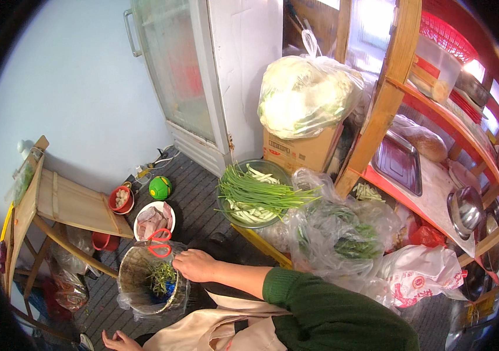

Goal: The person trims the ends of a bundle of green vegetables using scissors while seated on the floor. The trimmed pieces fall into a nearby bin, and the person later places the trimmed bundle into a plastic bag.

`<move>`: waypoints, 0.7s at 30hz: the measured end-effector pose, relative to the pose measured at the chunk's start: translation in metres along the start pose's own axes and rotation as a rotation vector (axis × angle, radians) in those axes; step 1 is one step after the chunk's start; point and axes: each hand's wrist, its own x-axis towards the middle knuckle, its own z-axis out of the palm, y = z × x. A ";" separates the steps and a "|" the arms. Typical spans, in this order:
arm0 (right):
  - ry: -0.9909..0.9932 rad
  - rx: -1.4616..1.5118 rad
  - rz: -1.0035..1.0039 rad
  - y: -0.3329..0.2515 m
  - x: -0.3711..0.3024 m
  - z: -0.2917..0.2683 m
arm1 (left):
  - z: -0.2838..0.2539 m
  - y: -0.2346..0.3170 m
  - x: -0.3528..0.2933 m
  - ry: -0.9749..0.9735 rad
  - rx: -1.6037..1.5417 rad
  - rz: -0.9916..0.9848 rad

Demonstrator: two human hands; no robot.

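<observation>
My right hand (194, 265) is closed at the right rim of a waste bin (125, 275) lined with clear plastic. What its fingers hold is hidden. Inside the bin lie green plant trimmings (160, 276) and something blue. Red-handled scissors (159, 251) appear just above the bin's far rim, beside my right hand; their blades are hard to make out. A white bowl of raw meat pieces (153, 219) stands just beyond them. My left hand (122, 341), low at the bottom edge, has its fingers apart and nothing visible in it.
A basin of long green stalks and pale cut pieces (255, 196) stands to the right. Plastic bags of greens (343, 234) lie beside it. A red bowl (121, 200) and green ball-shaped object (160, 188) sit on the floor. Wooden shelving (372, 111) lines the right; a wooden stand (77, 202) is left.
</observation>
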 end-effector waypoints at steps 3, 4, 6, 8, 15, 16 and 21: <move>-0.002 -0.017 -0.001 -0.001 0.000 0.001 | 0.000 0.006 -0.001 0.024 0.025 0.024; 0.014 -0.028 -0.016 0.000 0.000 0.001 | 0.001 0.008 -0.001 0.018 0.020 -0.003; 0.026 -0.042 -0.039 0.001 0.000 0.003 | 0.000 0.011 -0.003 0.001 0.013 -0.054; 0.062 -0.046 -0.054 0.002 0.000 0.005 | -0.001 0.013 -0.003 0.013 -0.001 -0.029; 0.095 -0.025 -0.071 0.003 -0.002 0.008 | -0.003 0.012 -0.002 -0.016 -0.062 -0.036; 0.071 -0.027 -0.065 0.003 -0.002 0.007 | -0.001 0.013 -0.003 -0.006 -0.037 -0.035; 0.013 -0.003 -0.038 0.001 -0.002 0.002 | 0.000 0.009 -0.003 0.041 0.006 0.044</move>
